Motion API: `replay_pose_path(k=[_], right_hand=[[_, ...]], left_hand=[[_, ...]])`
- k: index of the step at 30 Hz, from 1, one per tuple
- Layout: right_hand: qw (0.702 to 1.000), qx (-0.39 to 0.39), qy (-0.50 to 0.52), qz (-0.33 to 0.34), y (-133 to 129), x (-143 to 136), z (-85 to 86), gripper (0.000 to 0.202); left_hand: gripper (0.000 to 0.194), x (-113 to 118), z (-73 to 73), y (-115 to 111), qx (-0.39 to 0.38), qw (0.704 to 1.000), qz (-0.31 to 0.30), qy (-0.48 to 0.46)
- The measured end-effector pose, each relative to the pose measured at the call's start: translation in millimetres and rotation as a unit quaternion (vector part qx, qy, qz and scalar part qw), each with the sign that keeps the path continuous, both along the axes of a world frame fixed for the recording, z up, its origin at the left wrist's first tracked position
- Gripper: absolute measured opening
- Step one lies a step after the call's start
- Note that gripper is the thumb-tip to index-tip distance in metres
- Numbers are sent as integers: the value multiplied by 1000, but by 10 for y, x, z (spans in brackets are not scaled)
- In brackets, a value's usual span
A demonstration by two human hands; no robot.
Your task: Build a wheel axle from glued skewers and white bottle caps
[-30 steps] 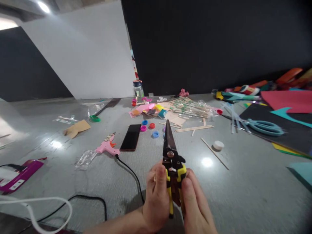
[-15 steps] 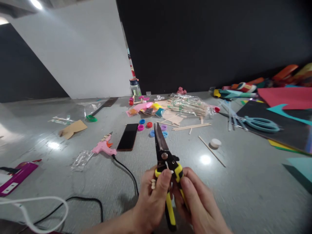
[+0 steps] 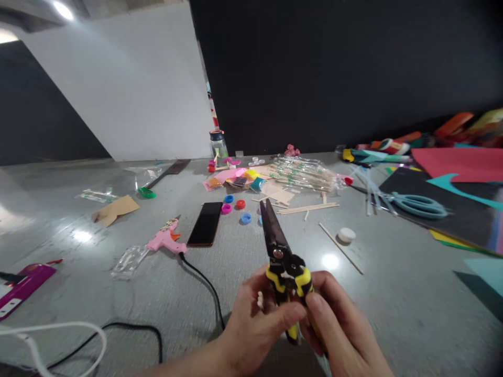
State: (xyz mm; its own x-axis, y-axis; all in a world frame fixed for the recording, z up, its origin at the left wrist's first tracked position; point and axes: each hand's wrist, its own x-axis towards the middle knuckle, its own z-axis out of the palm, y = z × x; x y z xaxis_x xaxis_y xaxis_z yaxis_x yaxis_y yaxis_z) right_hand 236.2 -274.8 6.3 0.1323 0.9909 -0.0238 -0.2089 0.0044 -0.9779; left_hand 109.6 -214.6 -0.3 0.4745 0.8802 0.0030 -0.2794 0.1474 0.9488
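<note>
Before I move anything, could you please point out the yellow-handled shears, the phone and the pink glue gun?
Yellow-handled shears (image 3: 277, 254): head view, on the pivot.
Phone (image 3: 205, 224): head view, on the screen.
Glue gun (image 3: 164, 240): head view, on the pink body.

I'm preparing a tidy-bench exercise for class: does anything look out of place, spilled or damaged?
One loose stick lies askew beside the white cap, apart from the sticks laid nearly parallel farther back. I see no spill or obvious damage.

left hand (image 3: 255, 330) and right hand (image 3: 346, 324) both on the snips (image 3: 278, 254), blades (image 3: 272, 226) pointing away, glue gun (image 3: 165, 241) by a phone (image 3: 205, 224), scissors (image 3: 401, 200) way over right
</note>
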Motion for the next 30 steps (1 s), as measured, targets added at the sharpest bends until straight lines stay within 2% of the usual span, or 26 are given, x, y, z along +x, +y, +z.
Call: replay_pose_path(k=[4, 7, 12, 18, 21, 22, 23, 26, 27, 28, 30], right_hand=[[1000, 5, 3, -16, -16, 14, -6, 35], [999, 9, -19, -25, -17, 31, 1, 36], [998, 35, -58, 11, 14, 84, -10, 36], [994, 28, -101, 35, 24, 163, -60, 32], [984, 62, -166, 12, 28, 202, -18, 25], [971, 89, -224, 8, 35, 210, -2, 23], [947, 123, -297, 2, 44, 214, 10, 32], [841, 192, -505, -29, 84, 198, 6, 85], [813, 198, -546, -38, 98, 188, -5, 94], [796, 197, -571, -45, 111, 178, -17, 97], [790, 183, -584, -39, 127, 163, -41, 94]], left_hand=[[28, 17, -44, -26, -14, 994, -76, 72], [20, 5, -58, -55, 51, 988, -71, 126], [26, -2, -66, -123, 149, 971, -45, 180], [33, 28, -119, -144, 119, 982, -9, 147], [44, 49, -106, -93, 55, 993, -7, 102], [49, 53, -92, -73, 24, 995, -9, 92], [53, 53, -76, -53, -4, 996, -7, 87], [59, 36, -26, -6, -18, 995, -2, 94], [58, 26, -16, 5, -3, 995, 3, 101], [56, 13, -10, 14, 16, 994, 11, 108], [53, -15, -10, 34, 63, 991, 20, 119]])
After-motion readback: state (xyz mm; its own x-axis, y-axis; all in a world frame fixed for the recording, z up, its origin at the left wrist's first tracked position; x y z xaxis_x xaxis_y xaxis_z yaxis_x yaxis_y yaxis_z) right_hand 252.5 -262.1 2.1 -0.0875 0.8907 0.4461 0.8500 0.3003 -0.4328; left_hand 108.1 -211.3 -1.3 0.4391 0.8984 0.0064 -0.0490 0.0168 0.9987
